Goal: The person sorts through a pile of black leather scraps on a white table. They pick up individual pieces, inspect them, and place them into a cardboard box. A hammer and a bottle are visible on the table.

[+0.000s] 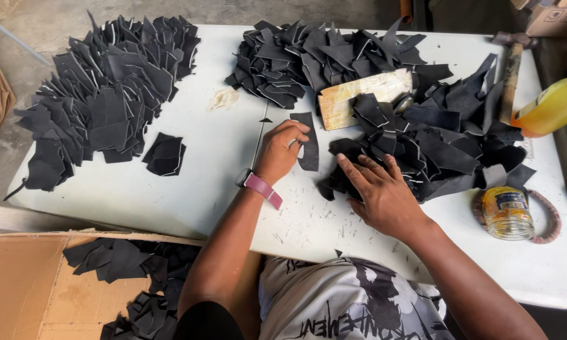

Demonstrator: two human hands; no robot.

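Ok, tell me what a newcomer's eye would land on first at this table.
First the heaps of black cut pieces: a fanned pile at the table's far left and a tangled mound on the right. Next the two hands at the centre: the left hand pinches a single black strip, while the right hand lies flat against the mound's edge. A yellow bottle glows at the right edge.

A small craft workshop for cut leather-like pieces.

Heaps of black cut pieces (pixel 110 88) cover a scuffed white table (pixel 189 189) from upper left to centre right; a hammer (pixel 511 69) lies at the upper right beside a yellow bottle (pixel 551 107), a glass jar (pixel 507 213) stands at the right, and a cardboard box (pixel 25 283) of offcuts sits on bare concrete at lower left.
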